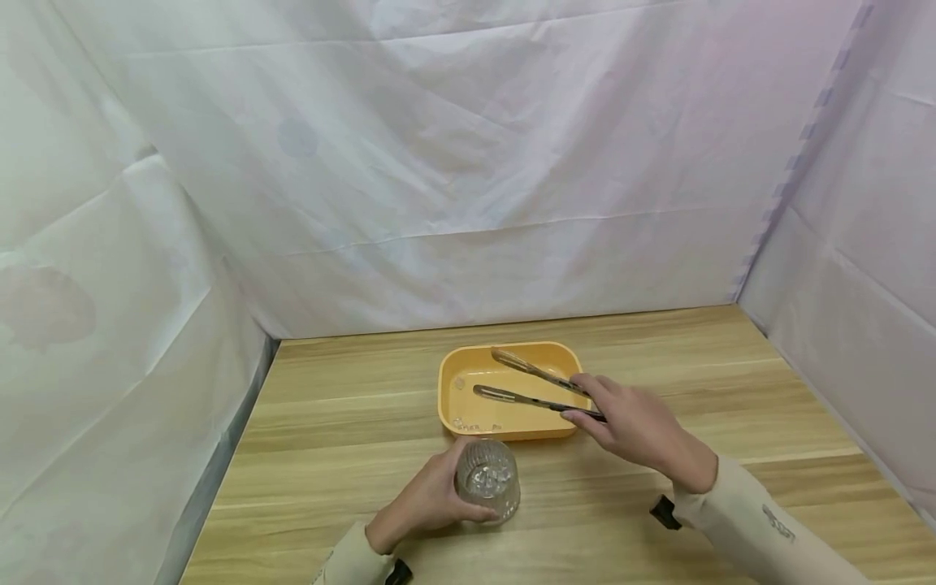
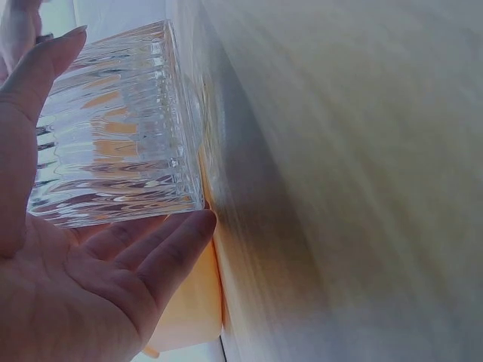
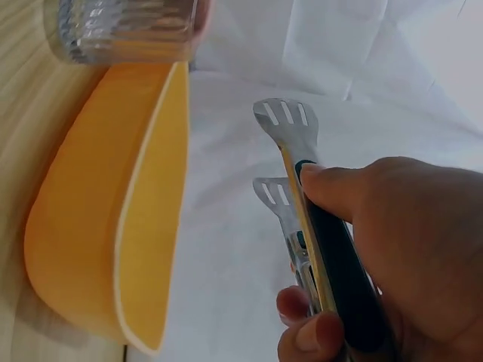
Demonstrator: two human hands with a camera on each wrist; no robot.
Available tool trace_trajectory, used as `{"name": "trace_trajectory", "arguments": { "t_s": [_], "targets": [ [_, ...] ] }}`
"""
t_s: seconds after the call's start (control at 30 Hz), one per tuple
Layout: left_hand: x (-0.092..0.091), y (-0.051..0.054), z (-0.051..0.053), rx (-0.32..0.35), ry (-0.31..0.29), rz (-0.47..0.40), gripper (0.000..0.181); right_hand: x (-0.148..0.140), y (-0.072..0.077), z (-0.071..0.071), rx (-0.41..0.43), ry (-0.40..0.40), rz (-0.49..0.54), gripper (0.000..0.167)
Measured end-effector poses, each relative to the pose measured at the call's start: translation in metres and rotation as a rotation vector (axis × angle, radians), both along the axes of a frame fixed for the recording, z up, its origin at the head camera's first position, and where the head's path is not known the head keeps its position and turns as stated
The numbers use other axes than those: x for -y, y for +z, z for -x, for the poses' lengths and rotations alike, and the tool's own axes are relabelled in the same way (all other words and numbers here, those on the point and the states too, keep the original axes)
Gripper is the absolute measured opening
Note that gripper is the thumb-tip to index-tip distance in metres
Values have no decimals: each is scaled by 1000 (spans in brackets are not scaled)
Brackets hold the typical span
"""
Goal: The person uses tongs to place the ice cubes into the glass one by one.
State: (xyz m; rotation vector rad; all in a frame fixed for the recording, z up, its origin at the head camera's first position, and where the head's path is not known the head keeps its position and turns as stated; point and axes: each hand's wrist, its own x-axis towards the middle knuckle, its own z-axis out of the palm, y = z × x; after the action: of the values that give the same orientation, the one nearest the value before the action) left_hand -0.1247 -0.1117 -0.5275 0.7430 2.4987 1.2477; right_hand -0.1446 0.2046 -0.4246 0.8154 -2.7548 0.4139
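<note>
The slotted metal tongs (image 1: 512, 396) are held in the right hand (image 1: 634, 422), thumb on one arm and fingers on the other, with the tips spread wide. Their long axis runs leftward and slightly away from the right hand, placing both tips above the orange tray (image 1: 526, 418). The tray lies with its long side across the table, ahead of the left hand (image 1: 437, 491) and to the left of the right hand. Small clear pieces (image 1: 465, 426) lie in its near-left corner, offset toward the person from the tong tips. The left hand grips the ribbed clear glass (image 1: 488, 475) at the near side of the tray; the glass is nearer that corner than the right hand is. Whether the glass touches the table cannot be determined. The support surface is a flat wood-grain table (image 1: 344, 406). White cloth (image 1: 439, 162) encloses the work area at the back, left and right.
</note>
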Motion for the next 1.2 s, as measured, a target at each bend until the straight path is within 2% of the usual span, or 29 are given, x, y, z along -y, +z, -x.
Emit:
{"name": "trace_trajectory", "arguments": {
  "t_s": [0.17,0.27,0.53,1.0,1.2],
  "targets": [
    [0,0,0,-5,-1,-5,93,1,-6,16,65,-57,-2,43],
    [0,0,0,-7,2,-4,93,4,-10,24,88,-61,-2,41],
    [0,1,0,5,0,-2,93,13,-22,41,-2,-31,-109,37],
    [0,0,1,10,-9,-1,95,22,-41,62,-51,-9,-190,36],
    [0,2,0,8,-6,-3,94,28,-48,71,-21,-15,-200,36]
  ]
}}
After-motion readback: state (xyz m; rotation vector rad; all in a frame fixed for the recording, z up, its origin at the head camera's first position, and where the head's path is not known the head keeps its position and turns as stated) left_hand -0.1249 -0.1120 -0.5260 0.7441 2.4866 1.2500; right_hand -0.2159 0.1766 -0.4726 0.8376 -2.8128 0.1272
